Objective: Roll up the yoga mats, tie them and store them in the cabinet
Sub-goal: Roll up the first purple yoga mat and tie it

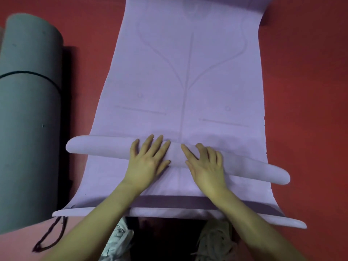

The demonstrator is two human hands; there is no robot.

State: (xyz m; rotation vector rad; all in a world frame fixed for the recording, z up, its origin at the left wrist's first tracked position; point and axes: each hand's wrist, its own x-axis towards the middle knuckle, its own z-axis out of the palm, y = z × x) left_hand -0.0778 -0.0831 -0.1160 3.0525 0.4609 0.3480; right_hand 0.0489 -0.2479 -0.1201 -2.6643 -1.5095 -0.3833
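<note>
Under both hands lies a lilac yoga mat (188,81), spread lengthwise on the red floor (301,91) and running away from the person, with faint alignment lines embossed on its surface. Across the mat, directly beneath the palms, sits a slim rolled section (105,146) of the same lilac material; its two rounded ends project past the mat's side edges. The left hand (148,162) rests on the roll with fingers straight and spread, fingertips reaching over its far side. The right hand (205,164), just beside it, presses the roll likewise, its grip flat and open, fingers extended. Nearer the person than the hands, the mat's near edge shows a darker band (178,202). Well to the left of the left hand stands a grey rolled mat (30,119), bound round its middle by a dark cord (28,74). Another dark cord (50,236) lies loose on the floor below that roll. Pale shoes (118,238) show between the forearms.
</note>
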